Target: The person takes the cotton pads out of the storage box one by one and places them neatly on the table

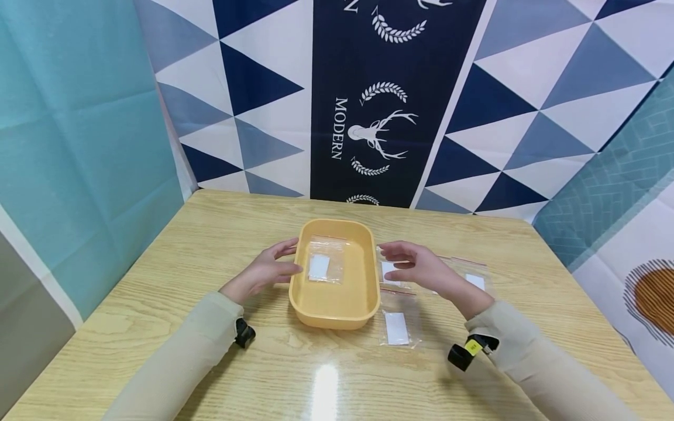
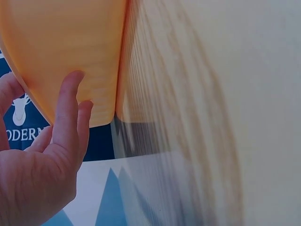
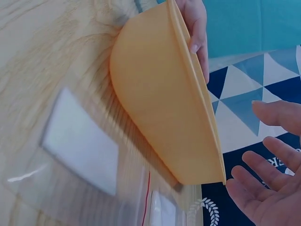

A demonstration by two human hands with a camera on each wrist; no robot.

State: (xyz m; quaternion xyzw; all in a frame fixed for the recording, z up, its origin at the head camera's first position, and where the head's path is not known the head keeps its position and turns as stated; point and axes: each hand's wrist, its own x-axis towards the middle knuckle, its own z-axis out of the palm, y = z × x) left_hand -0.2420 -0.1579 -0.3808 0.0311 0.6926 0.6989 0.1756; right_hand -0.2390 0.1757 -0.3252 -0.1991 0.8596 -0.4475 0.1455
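A yellow-orange plastic tray (image 1: 360, 280) stands on the table, with a clear zip bag (image 1: 325, 260) holding a white card inside it. My left hand (image 1: 270, 268) is at the tray's left side, its loosely bent fingers (image 2: 68, 110) along the outer wall and its thumb at the rim. Near the right rim hovers my right hand (image 1: 416, 266), fingers spread and relaxed, with nothing in the palm. Beneath that hand lies another zip bag (image 1: 388, 272), partly covered. One more bag (image 3: 80, 141) with a white card lies closer to me beside the tray.
Further right, past my right hand, lie more zip bags (image 1: 476, 282) with white cards, partly hidden by the forearm. The wooden table (image 1: 231, 362) reaches back to a patterned cloth (image 1: 268, 93), and a teal cloth (image 1: 89, 134) hangs at the left.
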